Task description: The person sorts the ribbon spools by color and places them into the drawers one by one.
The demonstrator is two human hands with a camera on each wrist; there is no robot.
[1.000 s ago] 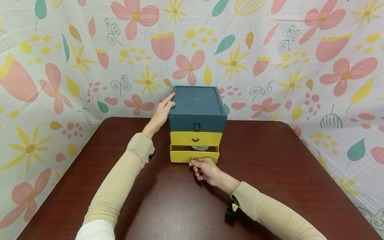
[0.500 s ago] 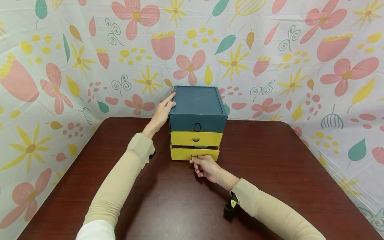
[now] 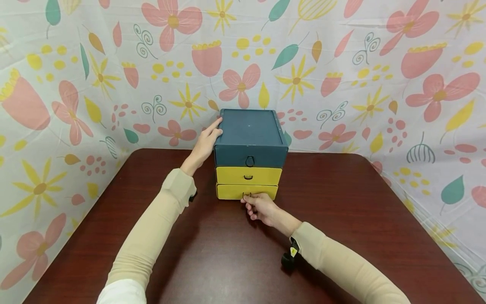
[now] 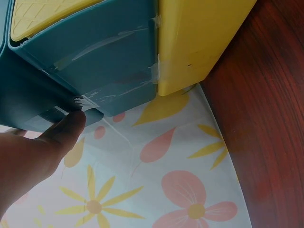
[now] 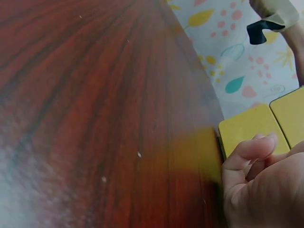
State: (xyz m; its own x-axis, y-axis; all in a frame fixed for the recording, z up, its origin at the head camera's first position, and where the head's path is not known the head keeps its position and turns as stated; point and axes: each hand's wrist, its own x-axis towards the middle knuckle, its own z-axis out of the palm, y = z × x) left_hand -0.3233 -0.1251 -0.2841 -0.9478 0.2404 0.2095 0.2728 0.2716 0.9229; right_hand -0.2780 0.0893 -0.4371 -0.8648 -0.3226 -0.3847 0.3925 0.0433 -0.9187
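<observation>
A small drawer cabinet with a dark blue top (image 3: pixel 248 126) stands toward the back of the table. Below its blue top drawer (image 3: pixel 235 155) come a yellow middle drawer (image 3: pixel 228 175) and a yellow bottom drawer (image 3: pixel 229 192), each flush with the front. My left hand (image 3: pixel 205 143) rests along the cabinet's upper left edge, fingers extended; in the left wrist view its thumb lies against the blue side wall (image 4: pixel 104 61). My right hand (image 3: pixel 262 207) pinches the thin dark handle (image 3: pixel 247 194) of the bottom drawer. In the right wrist view the curled fingers (image 5: pixel 251 152) hide that handle.
The dark reddish-brown table (image 3: pixel 212 261) reaches out around the cabinet on both sides. Close behind it hangs a white cloth (image 3: pixel 243 38) printed with flowers and leaves. A black wrist camera (image 3: pixel 288 259) sits under the right sleeve cuff.
The bottom drawer has slid from partly out to closed, pushed inward by my right hand on its handle. The white round thing inside has gone out of sight. My left hand stays put.
</observation>
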